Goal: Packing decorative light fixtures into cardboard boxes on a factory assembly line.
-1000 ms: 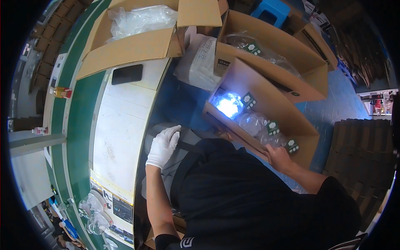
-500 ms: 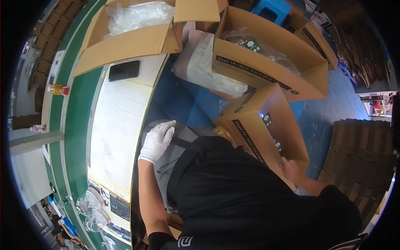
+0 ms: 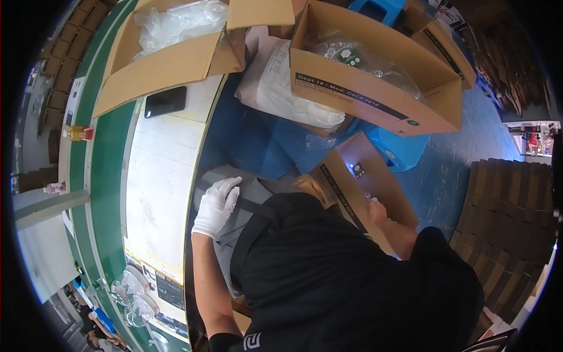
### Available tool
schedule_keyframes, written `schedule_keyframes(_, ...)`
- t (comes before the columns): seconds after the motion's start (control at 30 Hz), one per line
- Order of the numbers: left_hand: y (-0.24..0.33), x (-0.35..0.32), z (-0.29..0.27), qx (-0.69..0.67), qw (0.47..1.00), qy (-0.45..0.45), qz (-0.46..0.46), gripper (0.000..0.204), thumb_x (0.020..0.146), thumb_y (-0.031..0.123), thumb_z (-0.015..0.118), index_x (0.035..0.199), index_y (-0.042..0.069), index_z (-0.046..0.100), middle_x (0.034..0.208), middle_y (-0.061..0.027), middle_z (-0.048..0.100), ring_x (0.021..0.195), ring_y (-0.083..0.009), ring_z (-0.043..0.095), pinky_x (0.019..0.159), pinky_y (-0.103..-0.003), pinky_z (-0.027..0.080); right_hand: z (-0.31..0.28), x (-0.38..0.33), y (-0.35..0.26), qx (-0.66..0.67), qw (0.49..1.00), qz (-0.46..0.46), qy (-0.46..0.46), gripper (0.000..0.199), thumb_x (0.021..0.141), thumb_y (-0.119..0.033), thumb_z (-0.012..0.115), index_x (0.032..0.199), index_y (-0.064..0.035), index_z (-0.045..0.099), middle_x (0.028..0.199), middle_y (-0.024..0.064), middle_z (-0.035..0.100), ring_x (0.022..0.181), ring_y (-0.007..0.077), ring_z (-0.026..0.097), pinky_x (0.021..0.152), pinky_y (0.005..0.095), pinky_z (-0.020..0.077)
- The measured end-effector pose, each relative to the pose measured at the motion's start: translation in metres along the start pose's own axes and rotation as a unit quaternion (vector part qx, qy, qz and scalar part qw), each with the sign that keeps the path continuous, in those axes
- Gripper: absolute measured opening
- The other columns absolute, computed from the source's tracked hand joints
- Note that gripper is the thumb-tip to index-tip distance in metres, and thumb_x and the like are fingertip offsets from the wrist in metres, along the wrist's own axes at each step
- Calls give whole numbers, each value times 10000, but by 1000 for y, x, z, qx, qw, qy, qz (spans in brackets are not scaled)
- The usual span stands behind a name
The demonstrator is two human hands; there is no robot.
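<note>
Right hand in the box, left on the lap

Right hand [image 3: 375, 209] reaches into the tilted cardboard box [image 3: 366, 188] beside the blue stool [image 3: 404, 149], finger state unclear; gloved left hand [image 3: 217, 205] rests flat, fingers together, by the table [image 3: 158, 176].

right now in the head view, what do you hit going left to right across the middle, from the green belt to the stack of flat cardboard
green belt → white table top → gloved left hand → small open cardboard box → bare right hand at that box → blue floor → stack of flat cardboard
</note>
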State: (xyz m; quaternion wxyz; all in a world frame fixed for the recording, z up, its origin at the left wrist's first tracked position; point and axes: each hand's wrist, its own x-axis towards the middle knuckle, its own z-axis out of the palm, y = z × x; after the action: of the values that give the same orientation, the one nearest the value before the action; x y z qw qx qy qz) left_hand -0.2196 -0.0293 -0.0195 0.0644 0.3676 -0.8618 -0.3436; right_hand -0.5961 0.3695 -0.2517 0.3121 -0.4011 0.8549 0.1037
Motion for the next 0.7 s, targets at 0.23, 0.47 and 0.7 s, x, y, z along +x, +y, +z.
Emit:
schedule_keyframes(0.23, 9, -7, 4, 64, 997, 18, 32, 218, 926, 129, 636, 1122, 47, 688, 1160, -147, 685, 1162, -345, 616, 1002, -441, 484, 49, 93, -42, 47, 996, 70, -29, 200, 866, -109, 603, 1042, -38, 668, 1023, 257, 695, 989, 444, 677, 871, 521, 550)
schedule_keyframes(0.47, 26, -42, -17, 98, 993, 40, -47, 206, 918, 91, 608, 1108, 53, 678, 1179, -131, 670, 1193, -345, 594, 1029, -437, 463, 88, 123, -45, 67, 992, 91, -61, 325, 837, -183, 668, 1114, -15, 642, 1151, 256, 669, 1104, 415, 647, 952, 490, 531)
schedule_keyframes(0.7, 44, -77, -26, 112, 980, 64, -152, 212, 930, 73, 586, 1121, 45, 674, 1187, -136, 664, 1189, -340, 592, 1029, -417, 463, 108, 165, -76, 190, 948, 85, -240, 264, 927, -219, 615, 1046, -9, 720, 1091, 206, 721, 872, 317, 751, 651, 421, 633)
